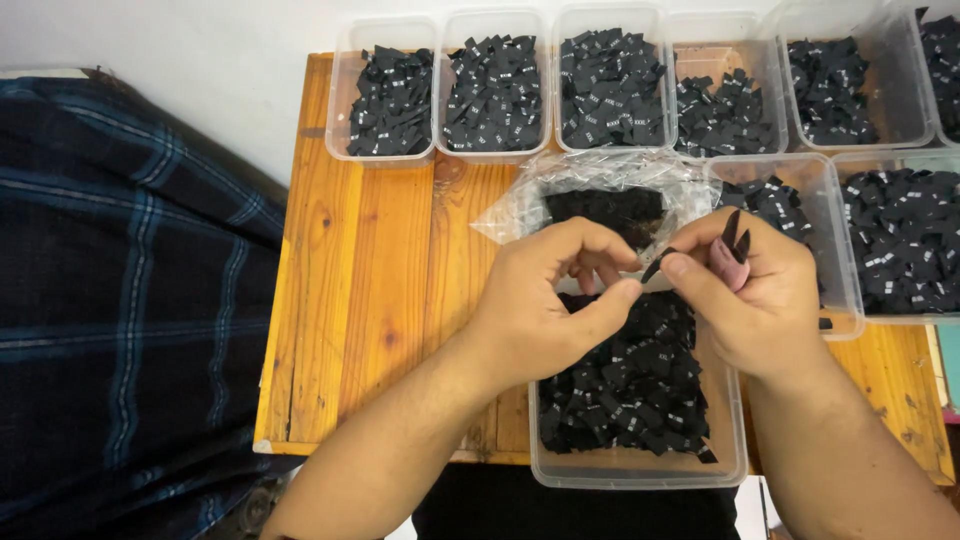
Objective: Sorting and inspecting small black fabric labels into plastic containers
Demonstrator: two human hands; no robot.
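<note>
A small black label (655,266) sits pinched between the two hands, above the clear tub (637,462) of black labels at the table's near edge. Right hand (755,290) is curled — thumb on that label, more labels tucked between its fingers. Left hand (545,300) is nearly closed, thumb and fingertips meeting at the label. Behind — a crumpled plastic bag (590,185), then more label tubs (495,85) along the wooden table (370,300).

2 bare forearms, no sleeves, left hand (545,300) and right hand (755,290) seemingly without rings.
</note>
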